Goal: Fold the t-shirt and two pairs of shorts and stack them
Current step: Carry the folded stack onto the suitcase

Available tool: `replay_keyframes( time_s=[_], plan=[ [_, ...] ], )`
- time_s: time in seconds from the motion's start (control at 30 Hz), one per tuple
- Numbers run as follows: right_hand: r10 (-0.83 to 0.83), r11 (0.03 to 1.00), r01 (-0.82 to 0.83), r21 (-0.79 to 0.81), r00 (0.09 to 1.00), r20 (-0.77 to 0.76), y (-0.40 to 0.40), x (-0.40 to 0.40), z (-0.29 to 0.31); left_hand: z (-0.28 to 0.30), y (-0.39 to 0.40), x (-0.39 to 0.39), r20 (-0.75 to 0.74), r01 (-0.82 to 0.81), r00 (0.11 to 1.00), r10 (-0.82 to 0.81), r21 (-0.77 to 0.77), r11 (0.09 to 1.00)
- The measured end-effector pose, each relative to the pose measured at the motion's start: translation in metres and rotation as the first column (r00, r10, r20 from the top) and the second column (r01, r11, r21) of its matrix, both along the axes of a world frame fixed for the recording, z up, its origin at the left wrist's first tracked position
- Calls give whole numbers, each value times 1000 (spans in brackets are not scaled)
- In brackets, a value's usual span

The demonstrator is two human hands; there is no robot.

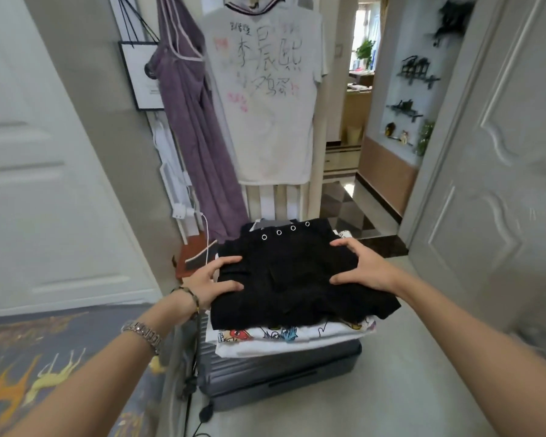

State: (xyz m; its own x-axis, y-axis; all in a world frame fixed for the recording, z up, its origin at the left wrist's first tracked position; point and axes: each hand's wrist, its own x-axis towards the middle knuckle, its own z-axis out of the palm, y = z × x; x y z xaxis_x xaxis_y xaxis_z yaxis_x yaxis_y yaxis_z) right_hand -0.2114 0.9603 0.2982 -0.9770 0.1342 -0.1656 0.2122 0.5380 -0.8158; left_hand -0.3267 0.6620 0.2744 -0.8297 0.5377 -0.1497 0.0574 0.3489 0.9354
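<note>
Head view: both hands' fingers spread on black shorts (297,272), which mostly hide the printed t-shirt (284,337).

Matt black cloth shorts (297,272) top a ribbed plastic suitcase (278,370).

This is a home, seen from a hallway or bedroom entrance. Panelled white doors (29,171) stand at either side, a purple dress (189,127) and a white shirt covered in handwriting (265,99) hang on the wall, and a patterned rug (44,357) lies on the floor. Beyond the doorway are wall shelves with ornaments (407,99), a tiled floor (347,206) and a sunlit room with a potted plant (365,52).
</note>
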Motion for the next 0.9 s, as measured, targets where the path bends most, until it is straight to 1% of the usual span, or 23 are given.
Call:
replay_keyframes(
  time_s=[0.07,0.17,0.3,0.4,0.53,0.67,0.73,0.83,0.9],
  plan=[
    [0,1000,0,-7,1000,4,34,-6,-5,-3,34,-6,6,-19,1000,19,-10,1000],
    [8,1000,-7,-19,1000,15,71,-21,-15,-11,69,-15,67,-61,996,60,6,998],
    [33,998,-30,-49,998,56,102,-45,-33,-27,96,-32,69,-99,992,101,-36,994],
    [36,996,-30,-83,997,75,123,-72,-49,-40,117,-61,52,-102,993,106,-74,992],
    [21,993,-11,-118,997,80,150,-123,-74,-56,145,-108,75,-103,991,108,-78,992],
    [16,991,-3,-137,995,95,176,-191,-97,-77,174,-169,87,-95,991,100,-62,994],
    [24,991,-9,-131,993,114,189,-225,-104,-85,186,-198,91,-129,987,134,-64,990],
    [63,991,-48,-122,991,120,203,-269,-107,-87,200,-229,187,-182,966,180,-4,983],
    [89,993,-76,-91,986,142,209,-297,-106,-85,204,-249,214,-209,954,209,-20,978]
  ],
)
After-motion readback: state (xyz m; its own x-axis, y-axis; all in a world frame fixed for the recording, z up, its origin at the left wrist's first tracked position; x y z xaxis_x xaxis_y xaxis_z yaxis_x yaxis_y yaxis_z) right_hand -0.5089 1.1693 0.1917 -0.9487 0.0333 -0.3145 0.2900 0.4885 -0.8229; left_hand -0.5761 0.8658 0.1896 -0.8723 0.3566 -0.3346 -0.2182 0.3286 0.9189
